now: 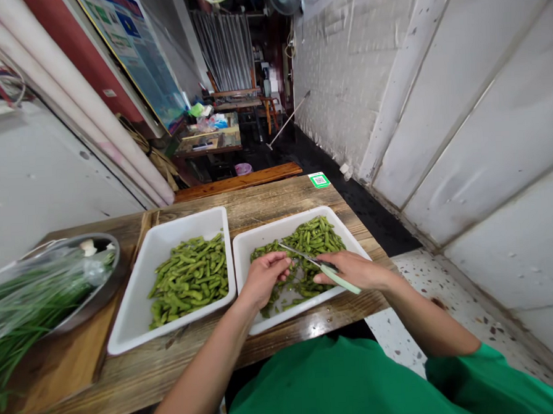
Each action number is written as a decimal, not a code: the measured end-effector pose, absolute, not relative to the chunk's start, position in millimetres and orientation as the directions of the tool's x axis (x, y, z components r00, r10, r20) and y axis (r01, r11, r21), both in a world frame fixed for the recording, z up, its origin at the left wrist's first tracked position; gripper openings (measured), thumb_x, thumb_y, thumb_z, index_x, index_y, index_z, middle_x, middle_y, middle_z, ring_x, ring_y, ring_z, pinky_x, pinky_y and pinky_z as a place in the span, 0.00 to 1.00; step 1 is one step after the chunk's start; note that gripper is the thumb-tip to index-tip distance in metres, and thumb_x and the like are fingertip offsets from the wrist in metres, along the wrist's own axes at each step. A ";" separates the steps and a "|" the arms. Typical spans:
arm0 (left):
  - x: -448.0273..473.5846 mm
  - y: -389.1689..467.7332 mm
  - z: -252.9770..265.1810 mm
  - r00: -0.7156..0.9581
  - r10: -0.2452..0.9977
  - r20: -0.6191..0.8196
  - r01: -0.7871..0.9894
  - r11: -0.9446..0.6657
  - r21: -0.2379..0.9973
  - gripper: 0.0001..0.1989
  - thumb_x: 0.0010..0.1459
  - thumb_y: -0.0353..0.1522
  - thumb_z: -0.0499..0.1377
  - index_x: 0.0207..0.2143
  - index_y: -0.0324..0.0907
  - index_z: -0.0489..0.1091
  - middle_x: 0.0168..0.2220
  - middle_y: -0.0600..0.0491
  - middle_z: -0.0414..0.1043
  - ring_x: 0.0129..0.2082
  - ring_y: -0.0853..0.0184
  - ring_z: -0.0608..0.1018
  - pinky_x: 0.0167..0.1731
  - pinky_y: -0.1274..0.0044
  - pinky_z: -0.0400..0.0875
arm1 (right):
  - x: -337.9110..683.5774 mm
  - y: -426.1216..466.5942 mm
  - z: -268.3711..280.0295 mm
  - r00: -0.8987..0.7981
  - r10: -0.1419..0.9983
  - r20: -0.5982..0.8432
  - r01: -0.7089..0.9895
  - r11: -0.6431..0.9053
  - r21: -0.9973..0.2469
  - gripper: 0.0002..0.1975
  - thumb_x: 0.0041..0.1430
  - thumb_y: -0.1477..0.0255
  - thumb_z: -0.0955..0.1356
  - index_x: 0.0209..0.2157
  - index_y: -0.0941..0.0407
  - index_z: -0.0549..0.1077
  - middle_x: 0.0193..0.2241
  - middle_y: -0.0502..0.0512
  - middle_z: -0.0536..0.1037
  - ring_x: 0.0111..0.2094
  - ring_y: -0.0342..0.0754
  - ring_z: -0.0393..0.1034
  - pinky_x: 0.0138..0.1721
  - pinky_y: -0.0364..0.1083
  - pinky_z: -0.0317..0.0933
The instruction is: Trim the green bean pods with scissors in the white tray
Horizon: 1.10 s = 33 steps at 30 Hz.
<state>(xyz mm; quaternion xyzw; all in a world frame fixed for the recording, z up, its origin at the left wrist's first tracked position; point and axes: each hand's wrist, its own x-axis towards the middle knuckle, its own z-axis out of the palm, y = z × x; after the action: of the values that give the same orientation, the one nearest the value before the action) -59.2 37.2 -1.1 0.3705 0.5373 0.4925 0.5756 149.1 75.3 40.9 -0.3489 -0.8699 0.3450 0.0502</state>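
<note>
My right hand is wrapped round scissors with pale green handles. Their metal blades point left over the right white tray, which holds green soybean pods. Close to the blade tips, my left hand has thumb and fingers pinched together over the same tray. Whatever is between those fingers is too small to make out. Pods are heaped at the tray's far side, with some scattered under my hands. Just left stands a second white tray with a pile of pods.
Both trays stand on a wooden table. At its left, a metal bowl holds long green stalks in clear plastic, beside a wooden board. A QR-code card lies at the far corner. Beyond are a bench and a cluttered table.
</note>
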 end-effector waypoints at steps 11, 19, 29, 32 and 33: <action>-56.8 33.0 0.3 0.077 0.924 -0.374 -0.269 0.380 0.885 0.11 0.40 0.30 0.63 0.27 0.34 0.67 0.22 0.53 0.69 0.19 0.78 0.68 0.20 0.84 0.63 | 148.9 75.3 31.3 -0.741 0.659 -0.132 0.605 0.569 -0.558 0.22 0.50 0.53 0.60 0.31 0.57 0.71 0.21 0.51 0.71 0.23 0.44 0.63 0.23 0.39 0.49; -60.2 35.0 -4.6 -0.114 0.920 -0.374 -0.203 0.347 0.916 0.15 0.39 0.30 0.62 0.30 0.38 0.61 0.19 0.55 0.68 0.18 0.72 0.72 0.17 0.82 0.65 | 151.1 83.2 27.4 -0.751 0.647 -0.128 0.605 0.599 -0.525 0.23 0.50 0.53 0.60 0.33 0.58 0.70 0.25 0.54 0.73 0.27 0.46 0.65 0.26 0.40 0.52; -58.7 38.6 8.3 -0.170 0.932 -0.320 -0.533 0.186 0.825 0.09 0.41 0.24 0.61 0.27 0.35 0.65 0.24 0.54 0.69 0.26 0.74 0.74 0.27 0.84 0.69 | 148.6 75.9 34.6 -0.754 0.650 -0.096 0.544 0.535 -0.647 0.27 0.49 0.53 0.60 0.45 0.57 0.65 0.35 0.57 0.73 0.32 0.49 0.67 0.33 0.43 0.56; -54.6 37.7 9.8 -0.179 0.922 -0.343 -0.610 0.170 0.774 0.06 0.42 0.22 0.60 0.26 0.35 0.66 0.25 0.53 0.69 0.28 0.72 0.75 0.29 0.84 0.71 | 145.9 72.9 36.4 -0.751 0.654 -0.091 0.531 0.516 -0.672 0.25 0.49 0.54 0.61 0.43 0.57 0.66 0.33 0.55 0.74 0.31 0.48 0.67 0.32 0.42 0.56; -53.0 37.0 9.8 -0.184 0.920 -0.345 -0.623 0.162 0.765 0.05 0.43 0.22 0.60 0.25 0.35 0.66 0.25 0.52 0.69 0.28 0.72 0.75 0.29 0.84 0.71 | 145.0 72.0 36.7 -0.751 0.654 -0.091 0.529 0.513 -0.676 0.24 0.50 0.55 0.61 0.43 0.57 0.66 0.33 0.55 0.74 0.31 0.47 0.67 0.32 0.42 0.56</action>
<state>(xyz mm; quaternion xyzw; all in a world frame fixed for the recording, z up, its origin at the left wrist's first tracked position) -53.0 37.0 9.8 0.1659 0.4482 0.6256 0.6167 145.0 72.0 36.7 -0.3417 -0.8654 0.3558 0.0877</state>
